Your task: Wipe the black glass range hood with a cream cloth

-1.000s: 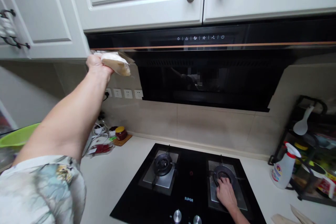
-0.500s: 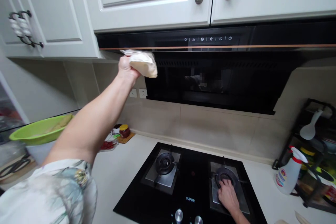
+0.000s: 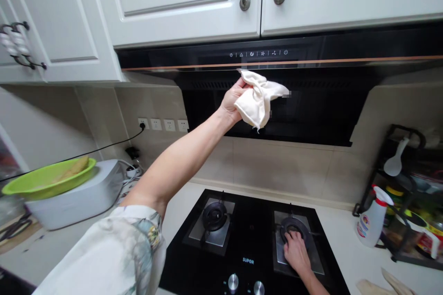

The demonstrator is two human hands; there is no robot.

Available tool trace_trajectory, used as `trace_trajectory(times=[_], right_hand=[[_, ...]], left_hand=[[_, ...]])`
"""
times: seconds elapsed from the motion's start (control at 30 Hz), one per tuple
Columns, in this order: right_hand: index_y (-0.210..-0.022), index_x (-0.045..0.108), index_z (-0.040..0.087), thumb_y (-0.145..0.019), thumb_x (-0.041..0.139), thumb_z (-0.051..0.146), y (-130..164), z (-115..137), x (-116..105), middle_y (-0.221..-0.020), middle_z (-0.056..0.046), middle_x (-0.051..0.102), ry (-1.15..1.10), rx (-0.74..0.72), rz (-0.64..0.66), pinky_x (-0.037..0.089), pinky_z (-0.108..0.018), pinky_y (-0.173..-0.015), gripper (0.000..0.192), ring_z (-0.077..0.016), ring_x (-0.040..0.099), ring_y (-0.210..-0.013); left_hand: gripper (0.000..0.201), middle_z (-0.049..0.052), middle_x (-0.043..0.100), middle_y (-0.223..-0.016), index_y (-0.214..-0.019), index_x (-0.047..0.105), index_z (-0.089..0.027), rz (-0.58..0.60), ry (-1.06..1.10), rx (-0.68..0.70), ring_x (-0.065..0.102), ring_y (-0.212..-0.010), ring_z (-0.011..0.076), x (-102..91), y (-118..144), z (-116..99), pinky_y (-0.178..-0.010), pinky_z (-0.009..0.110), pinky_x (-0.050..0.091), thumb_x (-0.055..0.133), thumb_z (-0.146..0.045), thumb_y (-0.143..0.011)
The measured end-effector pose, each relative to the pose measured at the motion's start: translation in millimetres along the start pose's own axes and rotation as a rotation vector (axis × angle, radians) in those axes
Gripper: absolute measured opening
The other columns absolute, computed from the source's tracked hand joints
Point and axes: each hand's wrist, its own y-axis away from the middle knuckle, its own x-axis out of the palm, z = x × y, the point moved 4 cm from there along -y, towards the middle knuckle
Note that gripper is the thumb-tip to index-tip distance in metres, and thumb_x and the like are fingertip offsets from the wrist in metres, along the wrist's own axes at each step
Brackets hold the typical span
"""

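We hold the cloth (image 3: pixel 256 103) in our left hand (image 3: pixel 235 100), fingers closed on its bunched edge. From these fingers the cloth fans out to the right and downward; being folded and crumpled, it shows no single long axis. The front band (image 3: pixel 187 56) of the range hood (image 3: pixel 304 122) lies just above the fingers and runs lengthwise left to right; the sloping dark panel lies behind the cloth. We cannot tell whether cloth and hood touch. Our left hand is the nearer one to the hood. Our right hand (image 3: pixel 296 250) is well below, its fingers bent at the right burner (image 3: pixel 302 227); we cannot tell whether they grip it. Open room lies right of the left fingers along the panel, and below them down to the cooktop (image 3: pixel 254 212).
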Motion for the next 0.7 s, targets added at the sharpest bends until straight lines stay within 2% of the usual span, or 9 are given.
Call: trace_trajectory(times=[0.1,0.2,0.3,0.37,0.47,0.53,0.57,0.63,0.7], right_hand=[[-0.131,0.084,0.020,-0.088,0.050,0.024,-4,-6,0,-0.143,-0.015,0.073,-0.122,0.012,-0.061,0.052,-0.049,-0.121,0.056,-0.0360,0.063,-0.141],[-0.123,0.086,0.015,-0.086,0.048,0.031,-17,-9,-17,-0.136,-0.018,0.076,-0.306,0.076,-0.184,0.054,-0.055,-0.120,0.055,-0.0380,0.068,-0.134],[-0.117,0.085,0.014,-0.086,0.050,0.046,-34,11,-67,-0.128,-0.020,0.078,-0.581,0.104,-0.370,0.054,-0.061,-0.120,0.057,-0.0393,0.071,-0.127],[-0.127,0.080,0.014,-0.088,0.054,0.058,-41,41,-114,-0.134,-0.021,0.075,-0.813,0.081,-0.415,0.060,-0.059,-0.113,0.065,-0.0379,0.073,-0.126],[-0.155,0.062,0.015,-0.094,0.063,0.065,-42,97,-195,-0.152,-0.022,0.065,-1.150,-0.059,-0.394,0.067,-0.047,-0.104,0.079,-0.0317,0.074,-0.128],[-0.170,0.044,0.021,-0.094,0.073,0.061,-41,131,-248,-0.167,-0.020,0.052,-1.264,-0.232,-0.367,0.068,-0.043,-0.102,0.090,-0.0301,0.071,-0.136],[-0.170,0.042,0.023,-0.092,0.077,0.060,-40,144,-271,-0.168,-0.020,0.051,-1.288,-0.306,-0.368,0.068,-0.044,-0.101,0.093,-0.0311,0.069,-0.139],[-0.158,0.055,0.023,-0.085,0.085,0.059,-42,159,-311,-0.158,-0.017,0.062,-1.246,-0.393,-0.415,0.064,-0.049,-0.112,0.087,-0.0333,0.065,-0.144],[-0.140,0.068,0.023,-0.083,0.086,0.058,-45,162,-340,-0.145,-0.013,0.071,-1.164,-0.407,-0.549,0.054,-0.055,-0.125,0.069,-0.0344,0.063,-0.146]], left_hand=[[0.047,0.005,0.076,-0.100,-0.124,0.073,-0.020,0.209,-0.344,-0.091,0.077,-0.091,0.0236,6.2,16,14,-0.088,0.035,0.063,0.078,-0.012,-0.078],[0.030,0.004,0.073,-0.089,-0.108,0.075,-0.015,0.381,-1.008,-0.200,0.072,-0.085,0.0221,-7.0,32,30,-0.081,0.031,0.057,0.075,-0.007,-0.078],[0.031,0.009,0.074,-0.107,-0.108,0.074,-0.015,0.474,-1.597,-0.180,0.072,-0.102,0.0270,-20.0,47,46,-0.091,0.034,0.057,0.077,-0.003,-0.079],[0.040,0.012,0.070,-0.125,-0.117,0.072,-0.015,0.520,-1.760,-0.123,0.072,-0.111,0.0290,-19.2,58,59,-0.096,0.036,0.058,0.079,-0.002,-0.081],[0.050,0.015,0.066,-0.135,-0.127,0.067,-0.015,0.576,-1.702,-0.078,0.072,-0.113,0.0297,-5.7,77,77,-0.100,0.038,0.059,0.079,-0.001,-0.081],[0.057,0.015,0.067,-0.135,-0.130,0.063,-0.017,0.611,-1.497,-0.066,0.071,-0.119,0.0303,8.4,89,86,-0.105,0.041,0.058,0.080,-0.001,-0.078],[0.059,0.014,0.068,-0.135,-0.133,0.061,-0.018,0.641,-1.360,-0.065,0.070,-0.121,0.0300,16.1,94,89,-0.107,0.042,0.057,0.078,-0.001,-0.079],[0.064,0.013,0.070,-0.136,-0.139,0.056,-0.022,0.721,-1.066,-0.053,0.070,-0.122,0.0287,31.0,105,92,-0.107,0.043,0.058,0.071,-0.003,-0.080],[0.065,0.014,0.069,-0.138,-0.143,0.052,-0.024,0.785,-0.835,-0.001,0.070,-0.126,0.0287,42.8,115,89,-0.106,0.044,0.059,0.065,-0.006,-0.082]])
